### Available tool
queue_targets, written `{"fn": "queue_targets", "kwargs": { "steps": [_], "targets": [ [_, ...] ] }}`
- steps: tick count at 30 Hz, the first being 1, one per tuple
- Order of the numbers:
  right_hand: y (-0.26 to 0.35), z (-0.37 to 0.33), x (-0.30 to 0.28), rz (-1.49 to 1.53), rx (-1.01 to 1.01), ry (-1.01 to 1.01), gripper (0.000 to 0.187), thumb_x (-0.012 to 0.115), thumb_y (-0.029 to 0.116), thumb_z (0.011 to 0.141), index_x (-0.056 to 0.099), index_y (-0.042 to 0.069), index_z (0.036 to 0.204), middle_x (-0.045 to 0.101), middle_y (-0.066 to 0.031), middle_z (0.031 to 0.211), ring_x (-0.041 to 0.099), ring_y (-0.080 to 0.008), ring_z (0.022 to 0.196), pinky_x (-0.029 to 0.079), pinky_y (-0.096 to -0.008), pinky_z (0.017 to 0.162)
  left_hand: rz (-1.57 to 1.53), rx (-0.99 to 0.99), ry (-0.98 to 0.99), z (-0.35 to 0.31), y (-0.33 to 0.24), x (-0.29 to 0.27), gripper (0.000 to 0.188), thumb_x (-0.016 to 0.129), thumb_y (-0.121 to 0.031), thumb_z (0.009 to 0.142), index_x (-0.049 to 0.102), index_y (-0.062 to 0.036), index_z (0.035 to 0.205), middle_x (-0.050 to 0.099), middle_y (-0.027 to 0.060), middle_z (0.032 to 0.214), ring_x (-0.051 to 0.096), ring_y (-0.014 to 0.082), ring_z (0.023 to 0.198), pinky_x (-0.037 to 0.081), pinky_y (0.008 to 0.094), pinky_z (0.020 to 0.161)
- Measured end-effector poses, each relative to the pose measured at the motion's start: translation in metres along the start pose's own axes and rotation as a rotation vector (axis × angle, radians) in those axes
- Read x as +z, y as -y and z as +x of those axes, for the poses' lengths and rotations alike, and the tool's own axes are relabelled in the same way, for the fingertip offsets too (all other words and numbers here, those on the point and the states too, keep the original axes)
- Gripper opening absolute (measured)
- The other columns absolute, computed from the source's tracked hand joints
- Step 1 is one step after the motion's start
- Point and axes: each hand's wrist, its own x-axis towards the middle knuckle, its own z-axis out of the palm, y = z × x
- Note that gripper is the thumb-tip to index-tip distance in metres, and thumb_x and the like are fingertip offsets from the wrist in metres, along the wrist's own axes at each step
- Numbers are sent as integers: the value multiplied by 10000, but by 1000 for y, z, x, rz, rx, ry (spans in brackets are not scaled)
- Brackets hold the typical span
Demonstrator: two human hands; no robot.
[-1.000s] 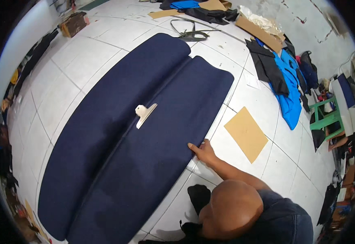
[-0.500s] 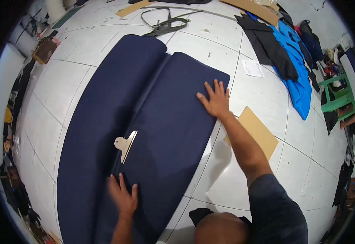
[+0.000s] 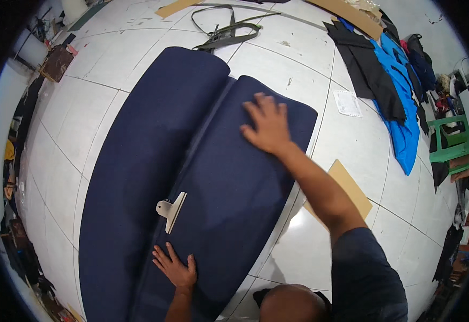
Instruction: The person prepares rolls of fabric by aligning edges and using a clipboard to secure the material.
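Note:
Dark navy fabric (image 3: 221,172) lies in two thick, folded lengths side by side on the floor, with a groove between them. A wide silver metal clip (image 3: 173,212) grips the inner edge of the right-hand length. Just below that clip my left hand (image 3: 176,269) rests on the fabric, open with its fingers spread. Up at the far end of the same length, my right hand (image 3: 269,126) is open, palm down on the cloth, its fingers slightly blurred. Neither hand holds anything.
White floor tiles (image 3: 304,244) surround the fabric. A tan board (image 3: 352,188) lies beside my right forearm. Farther off are grey-green straps (image 3: 226,35), a white paper (image 3: 347,103), black cloth (image 3: 371,75) on blue cloth (image 3: 401,145), and a green stool (image 3: 452,147).
My right hand has slid left, inward from the fabric's outer edge. My left hand has shifted slightly right and settled flat. The whole scene sits a little lower in view.

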Motion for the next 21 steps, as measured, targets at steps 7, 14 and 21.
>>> {"fn": "queue_targets", "kwargs": {
  "steps": [7,14,21],
  "targets": [
    [46,46,23,44,212,93,776,302,725,836,295,239,1442,252,-121,1481,138,-331,1395,60,-627,1078,-30,-6,36,4,-1,0,768,421,-519,870,248,-30,1437,105,269,1496,71,447,1387,45,586,1097],
    [45,45,26,39,199,56,781,350,728,818,330,236,1425,273,-146,1462,152,-332,1385,61,-632,1067,-24,-15,33,2,1,5,765,413,-526,867,248,-48,1442,104,266,1498,68,442,1390,41,586,1097],
    [58,50,20,-12,159,23,735,446,675,820,378,215,1389,307,-170,1435,214,-335,1361,93,-625,1060,-200,-85,58,9,2,-5,816,598,-501,774,318,-89,1420,141,258,1492,99,432,1387,69,580,1097]
  ]
}}
